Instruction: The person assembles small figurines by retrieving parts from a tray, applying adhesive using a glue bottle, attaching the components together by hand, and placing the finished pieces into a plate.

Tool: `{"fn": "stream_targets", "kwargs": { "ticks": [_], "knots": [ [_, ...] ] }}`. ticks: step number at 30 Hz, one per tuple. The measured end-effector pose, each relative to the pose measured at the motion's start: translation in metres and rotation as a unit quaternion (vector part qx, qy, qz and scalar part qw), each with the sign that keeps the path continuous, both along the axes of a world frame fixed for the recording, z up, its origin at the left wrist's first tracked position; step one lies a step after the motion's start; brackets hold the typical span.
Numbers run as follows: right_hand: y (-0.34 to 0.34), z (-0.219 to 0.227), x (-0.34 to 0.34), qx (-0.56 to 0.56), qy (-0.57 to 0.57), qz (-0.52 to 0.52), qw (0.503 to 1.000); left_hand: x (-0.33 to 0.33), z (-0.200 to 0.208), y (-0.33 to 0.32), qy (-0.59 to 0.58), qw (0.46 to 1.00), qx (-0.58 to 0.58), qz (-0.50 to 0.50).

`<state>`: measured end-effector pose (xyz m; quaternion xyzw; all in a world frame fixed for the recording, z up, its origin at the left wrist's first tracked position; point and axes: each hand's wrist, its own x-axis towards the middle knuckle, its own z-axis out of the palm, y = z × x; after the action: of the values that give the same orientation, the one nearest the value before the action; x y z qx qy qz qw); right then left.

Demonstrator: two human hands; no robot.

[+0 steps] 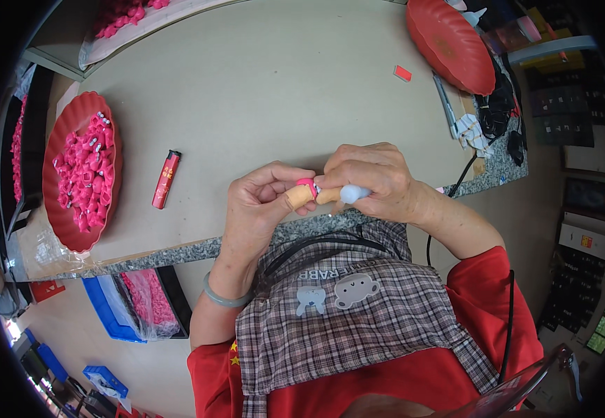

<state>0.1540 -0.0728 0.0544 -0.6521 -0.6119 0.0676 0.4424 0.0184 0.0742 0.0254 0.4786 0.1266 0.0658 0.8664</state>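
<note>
Just over the table's front edge, my left hand [264,195] pinches a small bright pink piece [307,185] between thumb and fingers. The piece has a small pale spot on its right side. A tan finger cover sits on my left thumb. My right hand [372,174] is closed, and its fingertips meet the piece from the right. Another tan cover shows on a right-hand fingertip. Beside it is a pale blue rounded thing [353,194]; I cannot tell whether it is worn or held. My fingers partly hide the pink piece.
A scalloped red tray [116,182] heaped with pink pieces stands at left, near a red lighter [167,180]. Another red tray [449,45] is at far right, with a small red block [403,73], a pen [445,104] and crumpled paper [474,134]. Below left, a blue crate [111,310] holds bagged pink pieces.
</note>
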Motion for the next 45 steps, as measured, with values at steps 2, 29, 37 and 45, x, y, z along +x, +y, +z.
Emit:
{"fn": "stream_targets", "kwargs": {
  "ticks": [2,29,37,45],
  "knots": [
    [0.000,-0.001,-0.001,0.007,-0.001,0.003,1.000,0.000,0.000,0.000,0.007,1.000,0.002,-0.008],
    [-0.003,-0.009,-0.003,0.030,0.004,0.019,0.999,-0.001,0.001,0.003,0.014,0.999,0.032,-0.041],
    [0.001,-0.012,-0.001,0.040,-0.021,-0.005,0.999,0.000,-0.008,-0.005,-0.047,0.997,0.045,0.044],
    [0.004,-0.009,-0.008,0.046,0.013,-0.031,0.998,-0.002,-0.011,-0.011,-0.082,0.989,0.072,0.100]
  ]
}}
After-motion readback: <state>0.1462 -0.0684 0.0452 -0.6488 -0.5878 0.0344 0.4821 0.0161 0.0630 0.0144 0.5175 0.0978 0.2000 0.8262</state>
